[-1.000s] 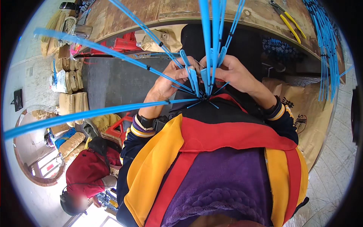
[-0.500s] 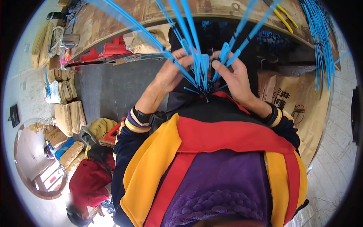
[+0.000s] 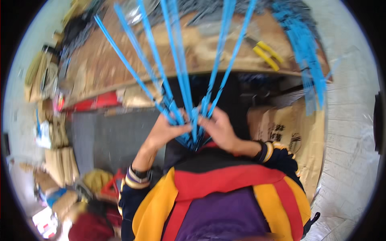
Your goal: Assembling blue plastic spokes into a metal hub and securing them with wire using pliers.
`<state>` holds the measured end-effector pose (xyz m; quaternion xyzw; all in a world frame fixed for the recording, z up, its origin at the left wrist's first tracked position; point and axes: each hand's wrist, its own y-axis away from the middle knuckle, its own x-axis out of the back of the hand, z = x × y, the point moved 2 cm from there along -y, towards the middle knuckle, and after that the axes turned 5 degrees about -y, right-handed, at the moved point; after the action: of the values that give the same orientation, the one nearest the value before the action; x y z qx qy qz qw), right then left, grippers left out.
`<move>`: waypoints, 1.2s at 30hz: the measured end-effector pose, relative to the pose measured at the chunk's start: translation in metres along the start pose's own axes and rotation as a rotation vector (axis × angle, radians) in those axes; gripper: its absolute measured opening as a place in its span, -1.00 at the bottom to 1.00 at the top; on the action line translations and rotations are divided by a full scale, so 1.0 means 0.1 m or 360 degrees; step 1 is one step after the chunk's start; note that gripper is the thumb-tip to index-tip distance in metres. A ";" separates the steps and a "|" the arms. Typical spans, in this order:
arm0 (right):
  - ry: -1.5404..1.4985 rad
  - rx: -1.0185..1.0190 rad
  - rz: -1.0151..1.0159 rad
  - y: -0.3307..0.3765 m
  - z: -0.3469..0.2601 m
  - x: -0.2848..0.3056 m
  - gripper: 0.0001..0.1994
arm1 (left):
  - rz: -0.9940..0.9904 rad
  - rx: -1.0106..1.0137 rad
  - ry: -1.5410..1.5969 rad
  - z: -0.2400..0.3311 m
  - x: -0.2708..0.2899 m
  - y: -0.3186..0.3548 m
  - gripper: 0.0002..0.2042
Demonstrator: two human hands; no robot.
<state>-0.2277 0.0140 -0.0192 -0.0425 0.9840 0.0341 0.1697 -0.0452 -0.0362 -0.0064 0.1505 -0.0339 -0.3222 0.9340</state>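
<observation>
Both hands, left hand (image 3: 167,130) and right hand (image 3: 220,129), pinch together the gathered ends of thin, flat, glossy blue plastic strips (image 3: 181,80), held at chest height and fanning stiffly upward over the rough brown wooden workbench (image 3: 120,64).

Brown wooden table (image 3: 225,48) at 12 o'clock, edge bent. Yellow tool (image 3: 267,54) lies on it, near 1 o'clock. Heap of blue strips (image 3: 305,48) hangs over table edge at 2 o'clock. Brown cardboard box (image 3: 289,132) at 3 o'clock, under table. Grey floor mat (image 3: 108,138) at 9 o'clock. Red thing (image 3: 96,102) just above mat, blurry. Stacks of tan bundles (image 3: 60,160) at 8 o'clock. Red triangle frame (image 3: 112,186) near 7 o'clock. Pale tiled floor (image 3: 350,160) at 4 o'clock.
</observation>
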 end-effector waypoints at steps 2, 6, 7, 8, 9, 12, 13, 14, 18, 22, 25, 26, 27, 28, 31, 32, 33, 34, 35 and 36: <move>-0.0056 -0.0134 0.0009 -0.03 -0.03 0.06 -0.76 | 0.0072 0.0086 0.0195 0.06 -0.03 -0.08 -0.82; 0.0858 0.0373 -0.0155 -0.12 -0.18 0.30 -0.66 | 0.0054 0.0083 0.0139 0.02 -0.09 -0.25 -0.80; 0.0873 0.0387 -0.0135 -0.13 -0.26 0.40 -0.66 | 0.0032 0.0065 0.0132 -0.01 -0.07 -0.28 -0.80; 0.1031 0.0278 -0.0524 -0.18 -0.49 0.45 -0.65 | -0.0001 0.0097 0.0211 -0.06 -0.03 -0.31 -0.80; 0.1183 0.0154 -0.0907 -0.24 -0.67 0.56 -0.63 | -0.0042 0.0131 0.0291 -0.10 0.01 -0.36 -0.79; 0.1544 -0.0302 -0.1315 -0.87 -1.14 1.05 -0.67 | -0.0121 0.0110 0.0335 -0.21 0.21 -0.36 -0.77; 0.1630 -0.0750 -0.1226 -1.18 -1.35 1.16 -0.71 | -0.0190 0.0058 0.0318 -0.26 0.28 -0.36 -0.75; 0.1689 -0.0261 -0.0930 -1.54 -1.38 1.43 -0.79 | -0.0261 0.0005 0.0300 -0.28 0.32 -0.38 -0.73; 0.2287 0.1013 -0.0126 -2.94 -1.60 2.16 -0.87 | -0.0345 0.0053 0.0362 -0.17 0.30 -0.52 -0.71; 0.2295 0.1371 0.0051 -3.51 -1.62 2.39 -0.84 | -0.0320 0.0037 0.0440 -0.29 0.41 -0.56 -0.71; 0.2270 0.1002 0.0238 -3.76 -1.57 2.27 -0.83 | -0.0222 0.0121 0.0554 -0.32 0.44 -0.54 -0.73; 0.2256 0.0818 0.0343 -3.82 -1.57 2.26 -0.82 | -0.0184 0.0161 0.0604 -0.33 0.44 -0.55 -0.73; 0.2262 0.0818 0.0340 -3.85 -1.57 2.23 -0.82 | -0.0185 0.0157 0.0610 -0.33 0.44 -0.57 -0.73; 0.2378 0.0765 0.0413 -3.87 -1.56 2.20 -0.82 | -0.0159 0.0175 0.0619 -0.33 0.44 -0.58 -0.73; 0.2602 0.0657 0.0531 -3.79 -1.53 2.02 -0.82 | -0.0083 0.0215 0.0649 -0.34 0.43 -0.54 -0.73; 0.2605 0.0710 0.0400 -3.71 -1.52 1.94 -0.82 | -0.0064 0.0206 0.0652 -0.35 0.44 -0.51 -0.73; 0.2605 0.0765 0.0271 -3.61 -1.52 1.85 -0.82 | -0.0045 0.0193 0.0654 -0.35 0.45 -0.47 -0.73; 0.2602 0.0823 0.0140 -3.54 -1.53 1.76 -0.83 | -0.0024 0.0179 0.0654 -0.35 0.44 -0.43 -0.74; 0.2603 0.0826 0.0140 -3.51 -1.47 1.78 -0.83 | -0.0024 0.0176 0.0654 -0.35 0.43 -0.40 -0.74; 0.2628 0.0838 0.0106 -3.50 -1.36 1.81 -0.85 | -0.0031 0.0158 0.0641 -0.34 0.42 -0.36 -0.73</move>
<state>-0.4089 -0.3576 0.0290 0.0159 0.7689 -0.2316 -0.5958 -0.0281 -0.0798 -0.0515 0.2580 0.1390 -0.2924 0.9102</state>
